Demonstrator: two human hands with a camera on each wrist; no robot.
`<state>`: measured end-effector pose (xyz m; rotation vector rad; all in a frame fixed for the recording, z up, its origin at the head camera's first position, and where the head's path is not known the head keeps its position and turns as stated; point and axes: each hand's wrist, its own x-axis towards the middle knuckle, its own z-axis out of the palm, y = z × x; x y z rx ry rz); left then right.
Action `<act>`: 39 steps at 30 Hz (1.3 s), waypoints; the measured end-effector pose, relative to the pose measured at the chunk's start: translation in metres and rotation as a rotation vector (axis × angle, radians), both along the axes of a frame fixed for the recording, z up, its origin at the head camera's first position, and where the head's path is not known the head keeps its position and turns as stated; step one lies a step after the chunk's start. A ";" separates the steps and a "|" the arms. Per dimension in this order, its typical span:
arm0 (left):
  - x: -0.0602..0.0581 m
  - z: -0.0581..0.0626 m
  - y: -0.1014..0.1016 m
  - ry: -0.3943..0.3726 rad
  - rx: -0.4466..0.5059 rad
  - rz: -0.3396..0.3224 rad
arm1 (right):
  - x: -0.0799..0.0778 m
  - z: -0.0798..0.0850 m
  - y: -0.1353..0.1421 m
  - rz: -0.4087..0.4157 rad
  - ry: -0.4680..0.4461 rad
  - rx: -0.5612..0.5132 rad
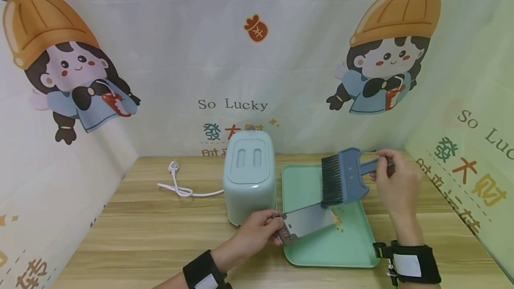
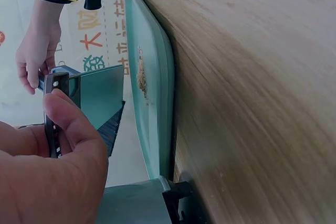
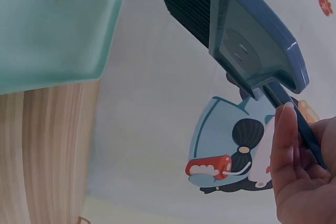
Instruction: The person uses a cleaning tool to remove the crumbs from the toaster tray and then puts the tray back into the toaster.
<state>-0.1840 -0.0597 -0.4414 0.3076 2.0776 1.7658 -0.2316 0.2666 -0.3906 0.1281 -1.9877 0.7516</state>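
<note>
Between the thumb and fingers of my left hand (image 1: 253,233) is the end of a flat metal crumb tray (image 1: 307,222), tilted above the green tray (image 1: 329,254). My right hand (image 1: 398,186) grips the handle of a blue brush (image 1: 350,175) with dark bristles. In the head view, the bristle ends meet the crumb tray's far edge; whether they press on it I cannot tell. Golden crumbs (image 1: 338,223) lie on the green tray, just past the crumb tray's outer end. The left wrist view shows these crumbs (image 2: 141,80) in a small heap.
A pale green toaster (image 1: 250,182) stands just left of the green tray, close to my left hand. Its white cord and plug (image 1: 173,167) lie on the wooden table (image 1: 132,226) to the left. A printed cloth (image 1: 301,70) hangs behind the table.
</note>
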 end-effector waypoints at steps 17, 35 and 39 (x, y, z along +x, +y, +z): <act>0.000 0.001 -0.002 0.009 0.036 0.012 | 0.009 0.003 -0.002 0.177 -0.268 -0.188; 0.000 -0.001 0.000 0.007 0.041 0.021 | 0.013 0.007 0.006 0.298 -0.340 -0.235; 0.001 0.001 0.000 0.000 0.055 0.020 | 0.011 0.005 -0.001 0.398 -0.391 -0.197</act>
